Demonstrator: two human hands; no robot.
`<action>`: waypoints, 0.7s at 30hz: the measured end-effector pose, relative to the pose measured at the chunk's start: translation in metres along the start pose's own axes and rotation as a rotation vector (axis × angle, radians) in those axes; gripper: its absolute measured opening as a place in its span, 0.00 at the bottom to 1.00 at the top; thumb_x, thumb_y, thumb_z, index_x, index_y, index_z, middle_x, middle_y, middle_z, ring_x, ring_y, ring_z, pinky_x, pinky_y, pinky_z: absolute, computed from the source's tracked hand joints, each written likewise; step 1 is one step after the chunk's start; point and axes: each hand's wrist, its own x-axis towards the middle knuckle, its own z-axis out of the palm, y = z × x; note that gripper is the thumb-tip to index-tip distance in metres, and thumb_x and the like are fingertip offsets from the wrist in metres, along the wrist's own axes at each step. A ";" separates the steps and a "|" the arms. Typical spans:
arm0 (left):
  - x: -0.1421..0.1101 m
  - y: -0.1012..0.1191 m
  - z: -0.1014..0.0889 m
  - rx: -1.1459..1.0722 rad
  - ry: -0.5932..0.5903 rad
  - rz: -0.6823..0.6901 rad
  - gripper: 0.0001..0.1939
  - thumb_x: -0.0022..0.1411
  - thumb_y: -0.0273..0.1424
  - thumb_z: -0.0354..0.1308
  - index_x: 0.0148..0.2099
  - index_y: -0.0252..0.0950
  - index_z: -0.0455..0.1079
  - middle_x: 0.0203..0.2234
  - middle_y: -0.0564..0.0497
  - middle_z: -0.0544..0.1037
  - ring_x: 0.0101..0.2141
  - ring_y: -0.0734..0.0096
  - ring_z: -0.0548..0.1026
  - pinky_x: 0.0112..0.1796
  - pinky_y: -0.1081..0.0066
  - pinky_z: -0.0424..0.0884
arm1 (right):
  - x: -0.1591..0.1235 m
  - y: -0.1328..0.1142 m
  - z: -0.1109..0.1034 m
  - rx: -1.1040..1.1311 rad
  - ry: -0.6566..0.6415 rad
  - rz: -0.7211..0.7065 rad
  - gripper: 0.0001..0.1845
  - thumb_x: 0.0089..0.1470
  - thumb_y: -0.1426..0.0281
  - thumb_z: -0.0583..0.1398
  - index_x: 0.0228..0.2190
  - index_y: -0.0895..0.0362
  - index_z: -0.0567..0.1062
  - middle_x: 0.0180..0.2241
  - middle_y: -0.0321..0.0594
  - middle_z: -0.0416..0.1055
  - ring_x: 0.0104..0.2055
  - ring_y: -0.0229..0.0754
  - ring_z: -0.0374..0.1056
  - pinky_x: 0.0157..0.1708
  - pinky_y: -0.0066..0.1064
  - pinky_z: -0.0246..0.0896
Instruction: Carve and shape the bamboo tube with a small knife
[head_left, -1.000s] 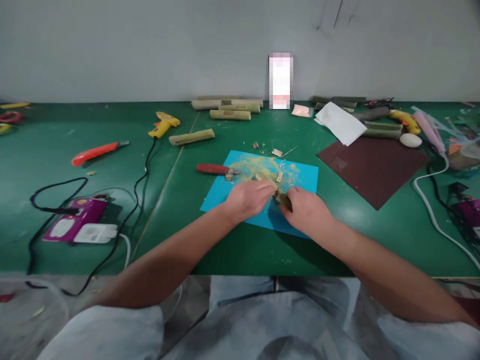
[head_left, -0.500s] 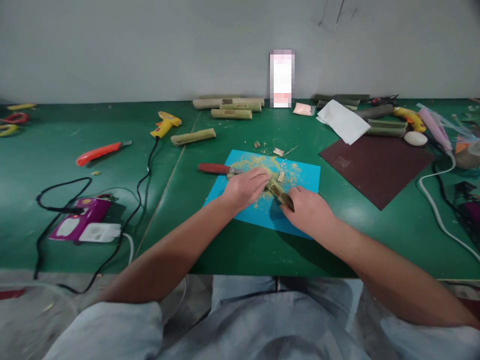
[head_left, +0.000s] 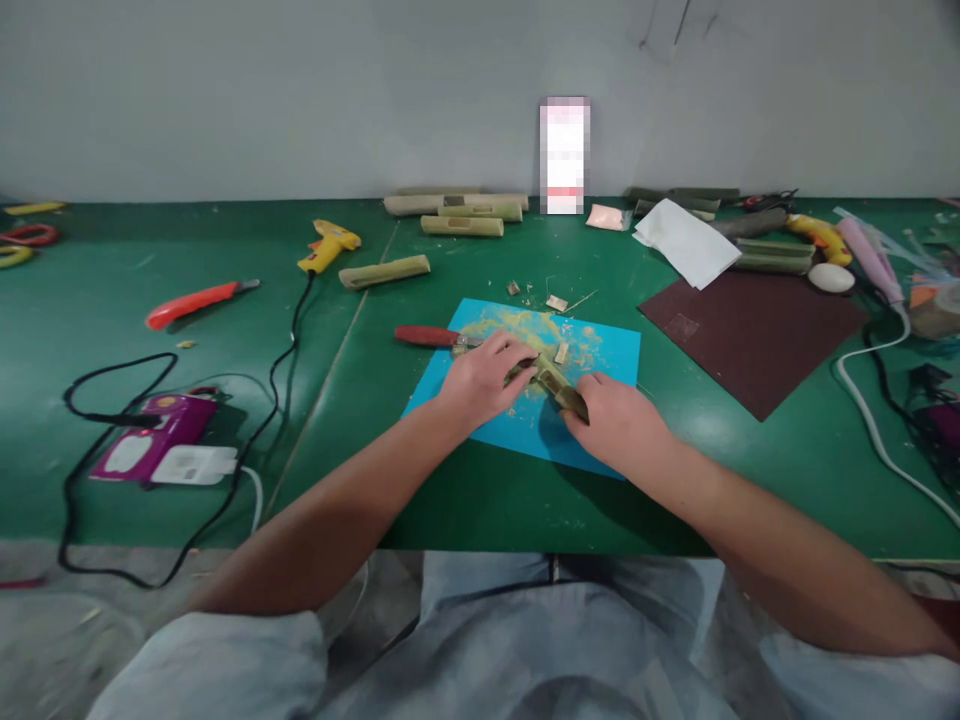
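My right hand (head_left: pixel 626 418) is closed around the near right end of a short bamboo tube (head_left: pixel 556 382), which has a rectangular opening cut in its upper side. At the tube's other end is my left hand (head_left: pixel 486 375), fingers bent together over a small dark piece too hidden to name. Both hands are above a blue sheet (head_left: pixel 495 434) strewn with pale bamboo dust. A red-handled tool (head_left: pixel 426 336) lies by my left hand, its metal end partly covered. A small bamboo chip (head_left: pixel 561 353) rests just beyond the tube.
To the left are an orange utility knife (head_left: pixel 193 304), a yellow glue gun (head_left: pixel 330 246) and a purple power strip (head_left: pixel 169 436) with cords. More bamboo tubes (head_left: pixel 462 226) lie along the wall. A maroon sheet (head_left: pixel 750 340) and white paper (head_left: pixel 688 243) are at right.
My left hand has shifted slightly left, and its fingers have pulled back a little from the tube, showing more of its end. My right hand keeps its grip in place.
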 end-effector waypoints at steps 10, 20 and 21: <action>-0.003 -0.001 0.002 -0.041 -0.010 -0.036 0.12 0.71 0.36 0.56 0.50 0.37 0.74 0.35 0.49 0.80 0.31 0.72 0.75 0.35 0.72 0.71 | -0.001 0.000 0.000 -0.008 0.003 0.004 0.10 0.62 0.65 0.55 0.39 0.58 0.73 0.39 0.46 0.75 0.39 0.46 0.72 0.32 0.34 0.57; -0.001 -0.010 0.004 -0.076 0.064 -0.057 0.13 0.72 0.34 0.53 0.51 0.36 0.76 0.37 0.47 0.80 0.38 0.67 0.78 0.41 0.68 0.74 | -0.001 0.001 0.002 -0.015 0.015 0.002 0.11 0.63 0.65 0.54 0.39 0.57 0.72 0.39 0.45 0.75 0.38 0.45 0.72 0.32 0.34 0.58; -0.001 -0.012 0.006 -0.087 0.065 -0.052 0.13 0.71 0.34 0.53 0.50 0.36 0.77 0.36 0.47 0.80 0.38 0.67 0.78 0.41 0.67 0.74 | -0.001 0.001 0.002 -0.015 0.019 0.002 0.11 0.63 0.64 0.54 0.39 0.57 0.72 0.39 0.45 0.75 0.38 0.45 0.72 0.32 0.34 0.57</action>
